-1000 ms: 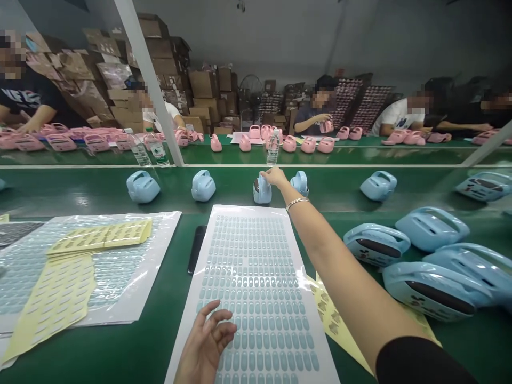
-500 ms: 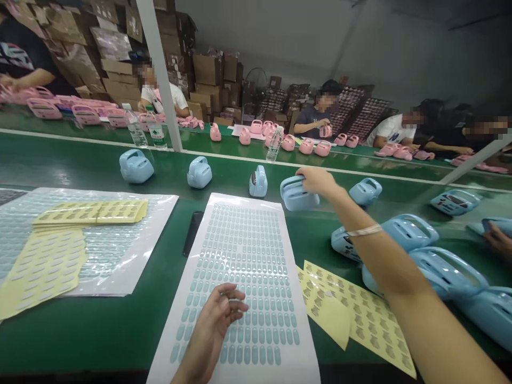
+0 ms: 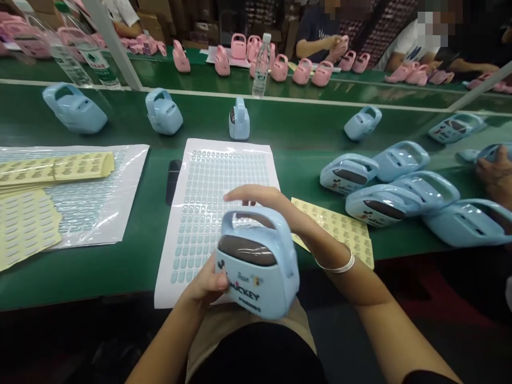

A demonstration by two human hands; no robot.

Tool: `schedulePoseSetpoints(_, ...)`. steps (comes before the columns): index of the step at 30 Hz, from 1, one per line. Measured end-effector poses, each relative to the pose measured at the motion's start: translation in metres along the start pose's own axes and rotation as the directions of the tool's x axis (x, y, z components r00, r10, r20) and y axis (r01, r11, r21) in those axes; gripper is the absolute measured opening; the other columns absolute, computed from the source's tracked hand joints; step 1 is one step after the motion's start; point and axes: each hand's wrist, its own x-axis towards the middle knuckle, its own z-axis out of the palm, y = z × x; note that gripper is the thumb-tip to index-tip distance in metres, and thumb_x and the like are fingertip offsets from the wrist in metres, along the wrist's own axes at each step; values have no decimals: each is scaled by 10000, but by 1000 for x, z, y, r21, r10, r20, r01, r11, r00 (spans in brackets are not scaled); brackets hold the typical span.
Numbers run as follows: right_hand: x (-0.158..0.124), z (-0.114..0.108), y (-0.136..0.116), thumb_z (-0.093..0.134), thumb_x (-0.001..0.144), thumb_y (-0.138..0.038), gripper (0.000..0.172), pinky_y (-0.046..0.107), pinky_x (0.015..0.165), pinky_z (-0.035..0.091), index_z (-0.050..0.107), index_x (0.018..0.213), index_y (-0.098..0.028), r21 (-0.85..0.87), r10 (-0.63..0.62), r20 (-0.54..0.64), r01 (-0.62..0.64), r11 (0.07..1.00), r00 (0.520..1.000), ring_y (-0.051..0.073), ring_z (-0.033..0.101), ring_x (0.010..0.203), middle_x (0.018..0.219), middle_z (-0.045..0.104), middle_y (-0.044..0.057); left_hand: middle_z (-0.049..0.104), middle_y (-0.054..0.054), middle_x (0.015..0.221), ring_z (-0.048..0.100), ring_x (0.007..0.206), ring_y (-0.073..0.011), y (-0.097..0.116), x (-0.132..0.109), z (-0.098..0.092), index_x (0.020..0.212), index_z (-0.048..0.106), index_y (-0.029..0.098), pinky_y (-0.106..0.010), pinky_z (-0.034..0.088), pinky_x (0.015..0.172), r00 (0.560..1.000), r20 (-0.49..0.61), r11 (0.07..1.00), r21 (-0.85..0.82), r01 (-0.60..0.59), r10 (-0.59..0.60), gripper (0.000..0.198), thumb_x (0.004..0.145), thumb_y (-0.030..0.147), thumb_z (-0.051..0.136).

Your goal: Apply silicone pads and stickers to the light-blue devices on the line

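Observation:
A light blue plastic handled case (image 3: 256, 272) with a Mickey print and a dark oval panel is up in front of me, just over the near end of a white sheet. My left hand (image 3: 204, 282) grips its lower left side. My right hand (image 3: 264, 200), with a silver bangle on the wrist, lies over the back of the handle, its fingers reaching left. The white sheet of small pale blue pads (image 3: 208, 208) lies under both hands on the green belt. The case hides the sheet's middle part.
More blue cases (image 3: 400, 186) lie piled at right, where a co-worker's hand (image 3: 496, 176) holds another. A yellow sticker sheet (image 3: 336, 226) lies by my right arm. A black phone (image 3: 174, 181) and a plastic sheet with yellow sticker sheets (image 3: 92, 197) are at left. Pink cases stand beyond.
The blue case has come off the belt to just in front of me, and my left hand now holds it too. Both hands moved nearer, and the view tilted downward.

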Motion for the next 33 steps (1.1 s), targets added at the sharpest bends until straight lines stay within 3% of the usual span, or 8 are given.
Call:
schedulePoseSetpoints(4, -67, 28, 13, 539, 865, -163, 187, 334, 745, 575, 597, 1042, -144, -262, 70, -234, -132, 956, 970, 165, 654, 842, 966, 687, 91, 711, -52, 922, 611, 1014, -347, -4, -27, -13, 1090, 630, 283, -473, 531, 813, 935, -326, 975, -122, -185, 137, 574, 590, 554, 707)
schedulePoseSetpoints(7, -118, 55, 10, 555, 867, -203, 142, 368, 805, 581, 614, 973, -130, -319, 16, -171, -70, 945, 985, 215, 649, 959, 928, 691, 111, 635, -73, 1167, 584, 1056, -355, 3, -32, -19, 1230, 531, 309, -458, 555, 759, 843, -509, 957, -114, -268, 175, 741, 567, 603, 685)
schedulePoseSetpoints(11, -147, 78, 8, 584, 853, -272, 195, 461, 894, 548, 614, 961, -112, -383, -9, -161, -55, 922, 987, 271, 626, 1044, 973, 690, 138, 601, -86, 1219, 600, 1014, -343, 7, -26, -19, 1258, 504, 297, -388, 570, 683, 804, -578, 961, -115, -250, 141, 816, 519, 554, 738)
schedulePoseSetpoints(19, -130, 65, 13, 554, 859, -142, 87, 333, 739, 608, 636, 830, -138, -287, 12, -217, -75, 955, 976, 210, 674, 888, 827, 692, 87, 653, -48, 1129, 621, 970, -291, -15, -14, -23, 1256, 498, 345, -416, 565, 738, 841, -510, 953, -122, -277, 179, 750, 565, 520, 731)
schedulePoseSetpoints(21, -124, 57, 7, 559, 850, -108, 99, 292, 676, 610, 642, 845, -161, -195, 49, -407, -139, 971, 912, 169, 680, 804, 815, 683, 60, 682, -42, 1058, 623, 986, -290, -20, -15, -26, 1259, 503, 330, -418, 554, 783, 855, -485, 950, -133, -281, 185, 711, 603, 516, 708)
schedulePoseSetpoints(25, -101, 46, -15, 609, 837, -178, 171, 333, 670, 620, 635, 1006, -174, -192, -149, -761, 1, 981, 632, 175, 676, 831, 926, 648, 62, 730, -34, 872, 677, 824, -284, -25, -16, -25, 1169, 594, 287, -421, 565, 750, 919, -368, 963, -162, -216, 144, 624, 600, 517, 706)
schedulePoseSetpoints(29, -75, 47, -36, 621, 830, -188, 80, 314, 659, 633, 634, 885, -131, -301, -321, -715, 142, 943, 621, 177, 673, 843, 843, 600, 39, 738, -48, 905, 691, 810, -309, -27, -18, -16, 1001, 691, 239, -425, 577, 715, 988, -134, 973, -210, -98, 71, 439, 626, 468, 692)
schedulePoseSetpoints(33, -67, 54, -40, 625, 826, -180, 40, 267, 588, 637, 610, 802, -151, -318, -336, -731, 138, 938, 594, 153, 673, 774, 768, 567, 7, 740, -41, 880, 692, 830, -310, -29, -24, -14, 900, 710, 225, -458, 550, 818, 993, -104, 975, -210, -78, 57, 336, 638, 434, 697)
